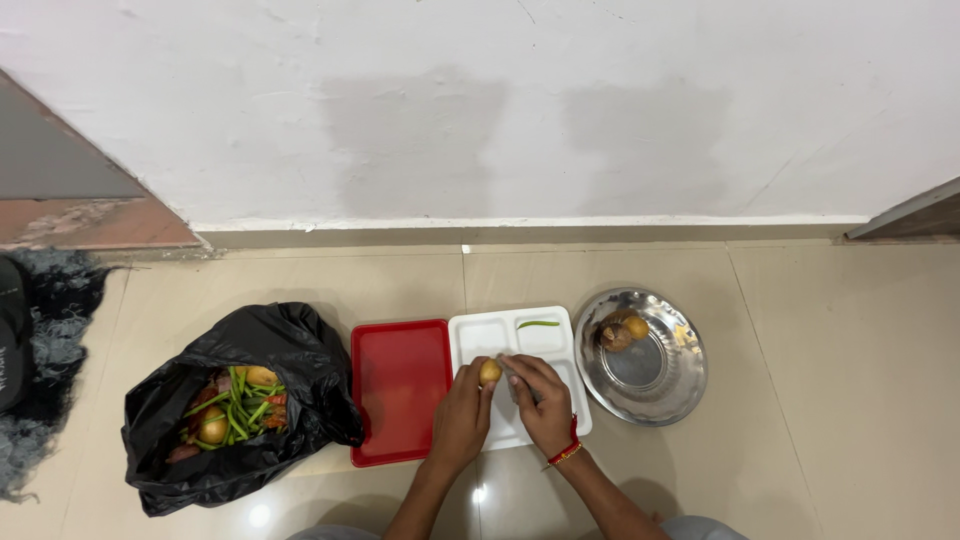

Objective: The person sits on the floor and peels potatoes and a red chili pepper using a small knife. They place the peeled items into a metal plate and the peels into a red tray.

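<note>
My left hand (462,412) grips a small yellowish potato (490,372) over a white compartment tray (482,333) on the floor. My right hand (540,398) is closed on a small grey tool, its tip against the potato; I cannot tell whether it is a knife or a peeler. A red thread and a bangle circle my right wrist. One green chilli (538,324) lies in a far compartment of the tray.
A red cutting board (400,385) lies left of the tray. A black plastic bag (270,350) at the left holds green beans, onions and other vegetables. A steel plate (660,385) at the right carries brownish potatoes (622,329). A grey rug (45,330) lies far left; the white wall runs behind.
</note>
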